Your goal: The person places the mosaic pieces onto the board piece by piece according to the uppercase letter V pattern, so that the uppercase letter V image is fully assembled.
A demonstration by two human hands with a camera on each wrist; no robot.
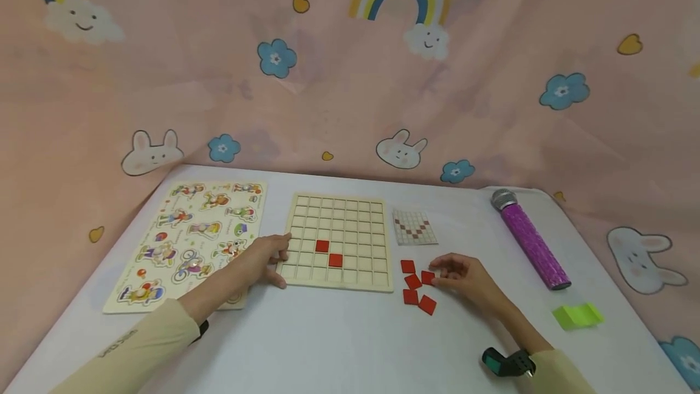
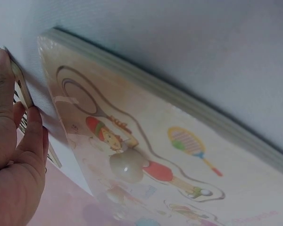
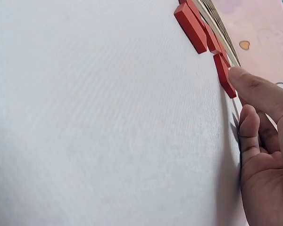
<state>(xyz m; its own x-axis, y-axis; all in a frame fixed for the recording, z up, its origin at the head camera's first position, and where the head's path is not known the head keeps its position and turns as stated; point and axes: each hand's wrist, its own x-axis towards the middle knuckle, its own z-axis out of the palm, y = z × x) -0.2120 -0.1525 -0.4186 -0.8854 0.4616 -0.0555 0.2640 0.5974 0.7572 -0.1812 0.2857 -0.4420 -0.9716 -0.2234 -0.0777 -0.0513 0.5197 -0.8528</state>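
Note:
My left hand (image 1: pixel 265 260) rests at the left edge of a pale wooden grid board (image 1: pixel 306 271), fingertips along its side and thumb at the near corner. The left wrist view shows these fingers (image 2: pixel 2 84) against the board's edge. Two red square tiles (image 1: pixel 322 246) sit in cells of the grid, diagonal to each other. To the right of the board, my right hand (image 1: pixel 465 278) has thumb and forefinger at the edges of a red tile (image 1: pixel 428 278). In the right wrist view the thumb touches this tile (image 3: pixel 223 75), and its other fingers are curled. Several more red tiles (image 1: pixel 411 297) lie beside it.
A pattern card (image 1: pixel 401 238) with red squares lies behind the loose tiles. A picture puzzle board (image 1: pixel 164 199) lies at left. At right are a purple glitter microphone (image 1: pixel 533 245) and a bright green piece (image 1: pixel 578 316). A patterned pink cloth (image 1: pixel 339 96) hangs behind the white table.

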